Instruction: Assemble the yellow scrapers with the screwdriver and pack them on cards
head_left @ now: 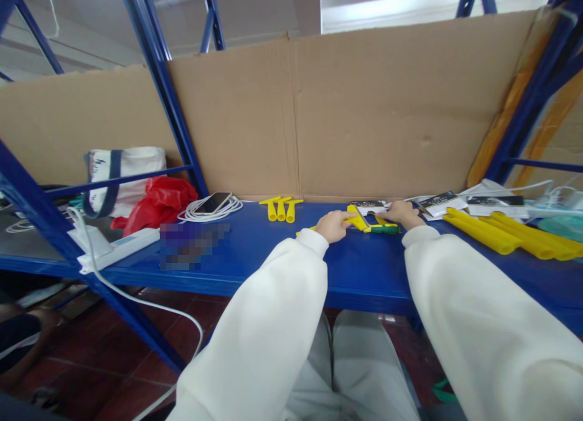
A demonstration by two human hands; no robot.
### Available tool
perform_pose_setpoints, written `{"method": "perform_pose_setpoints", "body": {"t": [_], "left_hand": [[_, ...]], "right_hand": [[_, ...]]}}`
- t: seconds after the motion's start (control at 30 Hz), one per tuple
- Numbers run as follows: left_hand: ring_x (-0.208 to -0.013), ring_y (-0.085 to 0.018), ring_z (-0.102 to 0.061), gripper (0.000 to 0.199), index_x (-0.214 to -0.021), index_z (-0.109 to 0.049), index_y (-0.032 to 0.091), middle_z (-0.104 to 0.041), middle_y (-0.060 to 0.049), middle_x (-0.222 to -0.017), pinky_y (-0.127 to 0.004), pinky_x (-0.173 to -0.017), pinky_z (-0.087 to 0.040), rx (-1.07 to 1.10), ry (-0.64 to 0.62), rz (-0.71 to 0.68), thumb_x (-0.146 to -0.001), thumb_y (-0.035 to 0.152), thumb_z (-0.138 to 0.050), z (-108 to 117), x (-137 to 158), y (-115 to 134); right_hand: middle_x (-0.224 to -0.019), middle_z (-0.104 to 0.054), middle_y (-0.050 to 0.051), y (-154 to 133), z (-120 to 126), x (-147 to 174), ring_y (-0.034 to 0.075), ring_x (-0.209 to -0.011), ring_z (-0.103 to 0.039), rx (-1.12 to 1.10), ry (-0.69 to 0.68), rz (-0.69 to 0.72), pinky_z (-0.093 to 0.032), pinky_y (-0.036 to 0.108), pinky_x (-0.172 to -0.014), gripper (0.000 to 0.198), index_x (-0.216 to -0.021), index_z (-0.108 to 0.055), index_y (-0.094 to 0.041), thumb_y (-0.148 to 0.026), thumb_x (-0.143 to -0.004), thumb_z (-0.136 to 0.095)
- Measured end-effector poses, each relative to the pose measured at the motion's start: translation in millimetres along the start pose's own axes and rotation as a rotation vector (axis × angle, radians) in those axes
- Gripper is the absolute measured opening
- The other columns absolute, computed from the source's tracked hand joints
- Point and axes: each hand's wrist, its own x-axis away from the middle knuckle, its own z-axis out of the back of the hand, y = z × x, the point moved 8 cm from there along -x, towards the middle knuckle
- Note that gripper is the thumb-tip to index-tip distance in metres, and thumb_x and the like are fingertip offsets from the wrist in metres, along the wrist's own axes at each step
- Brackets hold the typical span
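My left hand (333,226) is closed around a yellow plastic T-shaped piece (357,219), whose wide head sticks out to the right of my fingers. Close by, my right hand (401,214) reaches in from the right with its fingers bent together near the head; what they hold, if anything, is too small to make out. Just below the fingertips lies a green and yellow tool (383,229) on the blue shelf (255,251). Behind both hands rests a black and white packet (367,206). Three similar yellow T-shaped pieces (281,209) stand in a row to the left.
Long yellow tubes (483,231) lie at the right, beside several black and white packets (439,203). At left are a coiled white cable (228,206), a phone (214,202), a red plastic bag (159,199) and a white power strip (122,248). Cardboard (387,111) backs the shelf.
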Motion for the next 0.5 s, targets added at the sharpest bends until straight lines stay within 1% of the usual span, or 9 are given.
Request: {"method": "perform_pose_setpoints", "body": {"t": [0.1,0.2,0.33,0.4,0.5], "left_hand": [[-0.125,-0.022,-0.06,0.043,-0.134,-0.064,0.026,-0.065,-0.005,-0.135,-0.033,-0.108,-0.044,0.002,0.004,0.006,-0.092,0.017,-0.057,0.3,0.6,0.1],[-0.125,-0.021,-0.06,0.042,-0.132,-0.064,0.027,-0.065,-0.004,-0.135,-0.032,-0.109,-0.044,0.012,0.006,0.008,-0.092,0.017,-0.057,0.8,0.8,0.6],[-0.125,-0.022,-0.06,0.041,-0.131,-0.065,0.026,-0.065,-0.005,-0.135,-0.032,-0.109,-0.044,0.017,-0.006,0.009,-0.092,0.017,-0.057,0.9,1.1,1.6],[-0.125,-0.022,-0.06,0.041,-0.131,-0.066,0.027,-0.065,-0.005,-0.134,-0.032,-0.109,-0.044,0.016,-0.009,0.013,-0.092,0.017,-0.057,1.2,1.4,1.9],[-0.125,-0.021,-0.06,0.041,-0.131,-0.065,0.028,-0.065,-0.003,-0.134,-0.032,-0.109,-0.044,0.015,-0.007,0.015,-0.092,0.017,-0.057,1.7,2.1,2.6]], "right_hand": [[-0.128,-0.062,0.024,-1.0,-0.1,-2.1,0.043,-0.126,-0.051,-0.007,-0.003,-0.001,-0.043,0.055,-0.1,0.058,-0.102,-0.075,-0.013,-0.06,-0.069,-0.073],[-0.129,-0.061,0.025,-5.4,1.0,-3.6,0.044,-0.125,-0.051,-0.006,0.039,0.038,-0.044,0.057,-0.099,0.06,-0.101,-0.075,-0.012,-0.062,-0.067,-0.073],[-0.127,-0.063,0.024,-8.8,2.0,-5.4,0.042,-0.124,-0.054,0.021,0.091,0.052,-0.045,0.053,-0.098,0.064,-0.107,-0.074,-0.012,-0.062,-0.066,-0.073],[-0.119,-0.067,0.023,-9.2,4.1,-6.3,0.04,-0.119,-0.058,-0.01,0.104,0.047,-0.048,0.049,-0.094,0.064,-0.106,-0.074,-0.013,-0.065,-0.068,-0.07],[-0.099,-0.073,0.022,-9.6,9.7,-6.5,0.038,-0.106,-0.066,-0.14,0.099,0.048,-0.051,0.042,-0.084,0.062,-0.097,-0.076,-0.011,-0.068,-0.076,-0.06]]}}
